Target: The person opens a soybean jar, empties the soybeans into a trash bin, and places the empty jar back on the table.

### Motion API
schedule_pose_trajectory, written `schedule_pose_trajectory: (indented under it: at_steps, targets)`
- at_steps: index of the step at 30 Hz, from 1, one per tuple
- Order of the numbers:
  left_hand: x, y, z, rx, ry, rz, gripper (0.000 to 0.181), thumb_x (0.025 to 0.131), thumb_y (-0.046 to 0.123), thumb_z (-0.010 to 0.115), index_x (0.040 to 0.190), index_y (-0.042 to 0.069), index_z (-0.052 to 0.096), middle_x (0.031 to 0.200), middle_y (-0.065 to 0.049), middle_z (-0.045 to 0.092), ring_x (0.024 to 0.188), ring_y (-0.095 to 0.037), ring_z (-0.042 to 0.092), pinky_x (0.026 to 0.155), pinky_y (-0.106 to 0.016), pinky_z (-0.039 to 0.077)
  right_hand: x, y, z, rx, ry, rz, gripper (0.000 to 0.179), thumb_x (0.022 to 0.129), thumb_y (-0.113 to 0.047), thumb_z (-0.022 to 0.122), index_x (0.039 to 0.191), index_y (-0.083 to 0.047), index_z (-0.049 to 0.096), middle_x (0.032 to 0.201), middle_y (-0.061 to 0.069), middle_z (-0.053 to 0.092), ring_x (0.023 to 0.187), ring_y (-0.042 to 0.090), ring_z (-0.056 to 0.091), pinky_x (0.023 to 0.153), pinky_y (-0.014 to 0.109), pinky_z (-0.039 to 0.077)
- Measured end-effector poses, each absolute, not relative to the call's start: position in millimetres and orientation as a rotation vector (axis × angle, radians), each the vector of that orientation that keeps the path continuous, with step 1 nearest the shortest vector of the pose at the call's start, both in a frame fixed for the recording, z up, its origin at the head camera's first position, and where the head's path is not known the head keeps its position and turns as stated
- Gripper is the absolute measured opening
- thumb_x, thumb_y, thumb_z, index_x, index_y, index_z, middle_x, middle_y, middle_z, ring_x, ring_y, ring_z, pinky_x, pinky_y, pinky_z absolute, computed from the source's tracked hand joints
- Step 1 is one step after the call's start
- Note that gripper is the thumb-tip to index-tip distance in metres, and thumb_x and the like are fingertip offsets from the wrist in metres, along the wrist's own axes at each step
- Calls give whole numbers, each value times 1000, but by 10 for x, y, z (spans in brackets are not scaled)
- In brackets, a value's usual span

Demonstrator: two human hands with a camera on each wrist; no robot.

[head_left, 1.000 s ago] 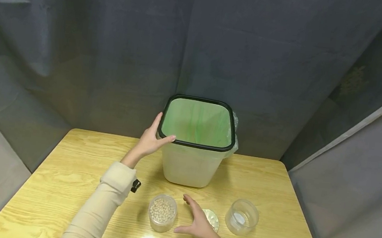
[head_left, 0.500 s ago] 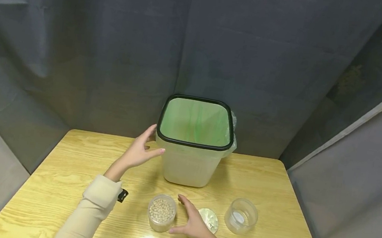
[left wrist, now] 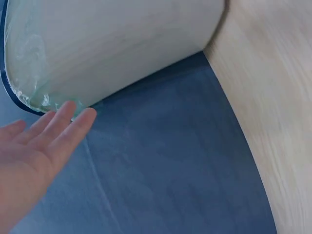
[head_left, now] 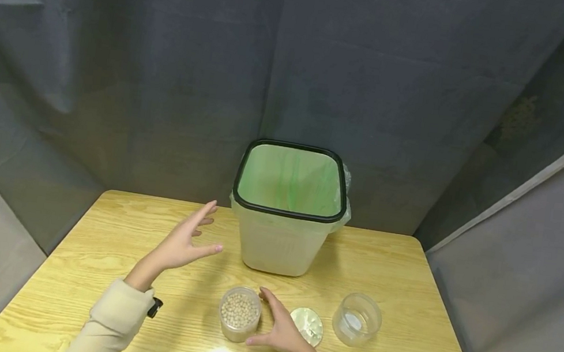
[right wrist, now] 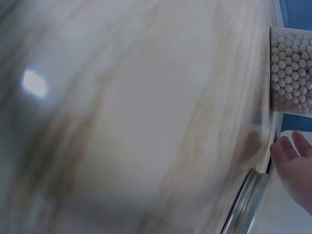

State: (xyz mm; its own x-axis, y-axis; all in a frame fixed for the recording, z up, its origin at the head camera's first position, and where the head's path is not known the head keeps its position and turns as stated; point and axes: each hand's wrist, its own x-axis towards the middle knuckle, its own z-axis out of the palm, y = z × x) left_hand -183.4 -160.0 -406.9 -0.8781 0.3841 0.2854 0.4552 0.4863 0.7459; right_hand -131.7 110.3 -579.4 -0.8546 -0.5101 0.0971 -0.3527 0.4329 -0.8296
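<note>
My left hand (head_left: 179,247) hovers left of the bin with fingers spread, holding nothing. The bin (head_left: 276,245) is pale, with a black rim and a green liner bag. At the front, a clear jar (head_left: 238,333) full of pale round beans (head_left: 239,310) stands upright. Just right of it is my right hand (head_left: 281,331), thumb and fingers apart toward the jar's side. Close behind that hand lies a round shiny metal lid (head_left: 309,324). In the right wrist view, bent fingers (right wrist: 287,148) show below the bean jar (right wrist: 291,70).
A clear, wide-mouthed container (head_left: 356,321) with a whitish patch at its bottom stands to the right on the wooden table (head_left: 403,306). Dark curtains (head_left: 179,71) hang close behind the table, and a pale panel (head_left: 540,246) rises at the right.
My left hand has let go of the bin's rim and drawn back toward the lower left. My right hand has shifted slightly left, nearer the bean jar.
</note>
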Motion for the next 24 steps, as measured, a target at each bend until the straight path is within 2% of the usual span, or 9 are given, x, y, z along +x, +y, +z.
schedule_pose_trajectory:
  at_steps: [4,9,17,24]
  targets:
    - [-1742,-1673,-4125,-769,-2651,-1289,86,78,25,72,144,8,21,144,-18,29,120,-37,42,88,-54,41,-1334,1065,-5833,-771,2484,-1406,112,59,-40,83,143,-3,19,139,16,37,126,35,34,99,55,28]
    - [-1637,-1743,-4220,-788,-2653,-1203,85,76,26,74,143,7,26,139,-20,34,116,-37,45,85,-52,44,-1370,1003,-5899,-803,2440,-1442,110,59,-36,84,142,-2,20,142,15,33,128,35,32,100,53,28]
    - [-1509,-1867,-4345,-721,-2730,-1198,83,78,29,72,143,8,26,141,-18,33,118,-36,42,88,-53,41,-1380,916,-5952,-798,2323,-1524,108,57,-31,85,143,-15,20,139,7,37,127,31,35,101,54,27]
    - [-1439,-1907,-4513,-717,-2733,-1187,79,78,26,72,140,4,30,139,-19,35,116,-37,45,86,-53,43,-1382,865,-5960,-693,2312,-1526,107,56,-30,86,141,-20,23,136,5,41,123,29,40,99,53,30]
